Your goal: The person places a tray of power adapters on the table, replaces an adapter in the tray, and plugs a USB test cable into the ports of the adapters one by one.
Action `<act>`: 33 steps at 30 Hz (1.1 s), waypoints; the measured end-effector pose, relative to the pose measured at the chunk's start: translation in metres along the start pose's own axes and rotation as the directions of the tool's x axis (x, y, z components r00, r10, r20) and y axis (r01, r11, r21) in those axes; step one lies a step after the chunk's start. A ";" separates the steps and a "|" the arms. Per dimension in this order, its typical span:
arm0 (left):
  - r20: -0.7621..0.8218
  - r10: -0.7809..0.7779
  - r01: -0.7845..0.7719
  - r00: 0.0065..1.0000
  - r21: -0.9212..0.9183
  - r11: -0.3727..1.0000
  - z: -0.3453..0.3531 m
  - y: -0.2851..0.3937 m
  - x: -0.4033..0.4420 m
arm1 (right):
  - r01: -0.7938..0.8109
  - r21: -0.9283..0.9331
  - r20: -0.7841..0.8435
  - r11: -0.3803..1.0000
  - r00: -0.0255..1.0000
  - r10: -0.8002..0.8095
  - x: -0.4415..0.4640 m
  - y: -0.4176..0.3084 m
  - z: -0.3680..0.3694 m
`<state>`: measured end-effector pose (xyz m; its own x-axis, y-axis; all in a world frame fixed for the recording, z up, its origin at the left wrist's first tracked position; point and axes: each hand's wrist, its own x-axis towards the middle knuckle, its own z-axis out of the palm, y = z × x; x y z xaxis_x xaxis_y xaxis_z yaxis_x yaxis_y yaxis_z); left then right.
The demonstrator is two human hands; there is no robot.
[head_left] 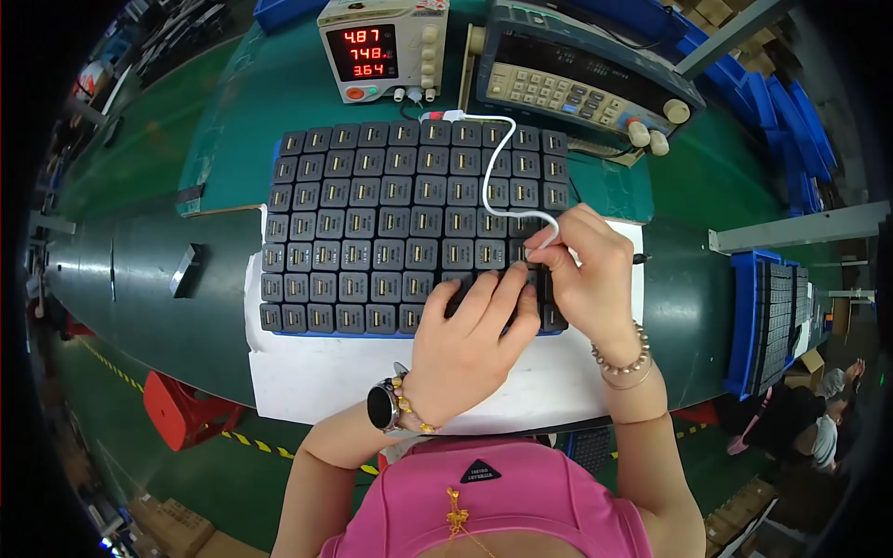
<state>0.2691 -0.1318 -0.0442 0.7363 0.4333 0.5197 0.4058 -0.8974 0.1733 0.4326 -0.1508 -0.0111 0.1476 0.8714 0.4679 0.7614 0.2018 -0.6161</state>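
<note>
Rows of small black blocks with USB ports (361,192) fill a tray in front of me. My right hand (595,270) pinches the end of a white USB cable (487,177) at a block on the tray's right side. Its plug is hidden by my fingers, so I cannot tell how far it sits in the port. My left hand (476,344) lies palm down over the lower right blocks, fingers apart, fingertips resting on them beside the cable end. The cable runs up to a white and red connector (445,116) behind the tray.
A power supply (383,51) with red digits 4.87, 748 and 3.64 stands at the back, beside a bench instrument (581,74) with a keypad. White paper (307,377) lies under the tray. A blue crate (744,321) of similar blocks is at right, a red stool (181,409) at left.
</note>
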 end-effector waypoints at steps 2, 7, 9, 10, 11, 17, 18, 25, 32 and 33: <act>0.017 -0.016 0.016 1.000 0.011 1.000 -0.002 0.003 0.002 | 0.055 -0.026 -0.055 0.998 0.997 -0.057 -0.001 0.000 0.003; -0.009 -0.007 0.008 1.000 0.018 1.000 -0.001 0.003 0.002 | 0.053 0.020 -0.122 0.998 0.991 -0.050 -0.006 0.002 0.006; -0.005 -0.005 0.005 1.000 0.018 1.000 -0.001 0.003 0.002 | 0.079 0.009 -0.130 0.997 0.988 -0.077 -0.007 0.003 0.007; -0.001 -0.005 0.005 1.000 0.019 1.000 -0.001 0.003 0.002 | 0.091 0.005 -0.134 0.996 0.987 -0.090 -0.008 0.003 0.008; 0.002 -0.008 0.008 1.000 0.022 1.000 -0.001 0.003 0.002 | 0.082 -0.015 -0.138 0.997 0.987 -0.083 -0.008 0.003 0.008; 0.001 -0.067 0.067 0.998 -0.006 0.998 0.002 0.008 0.000 | -0.089 0.041 -0.092 0.995 0.991 0.092 -0.003 0.003 0.008; -0.023 -0.066 0.066 0.998 -0.001 0.998 0.003 0.008 0.000 | -0.035 -0.042 -0.098 0.998 0.995 0.031 -0.004 0.001 0.007; -0.155 -0.045 0.054 0.987 0.056 0.997 0.012 0.011 -0.005 | 0.077 0.198 -0.236 0.977 0.971 -0.029 0.001 -0.007 -0.030; -0.283 -0.062 0.050 0.957 -0.050 0.997 0.026 0.009 -0.011 | -0.126 0.327 -0.281 0.937 0.933 0.223 -0.034 0.021 -0.022; -0.259 -0.034 0.027 0.965 -0.030 0.999 0.022 0.008 -0.011 | -0.136 0.374 -0.302 0.918 0.917 0.259 -0.036 0.021 -0.019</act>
<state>0.2762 -0.1417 -0.0667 0.5568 0.4270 0.7125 0.4089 -0.8875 0.2123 0.4554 -0.1868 -0.0288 0.5236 0.7163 0.4613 0.4426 0.2339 -0.8656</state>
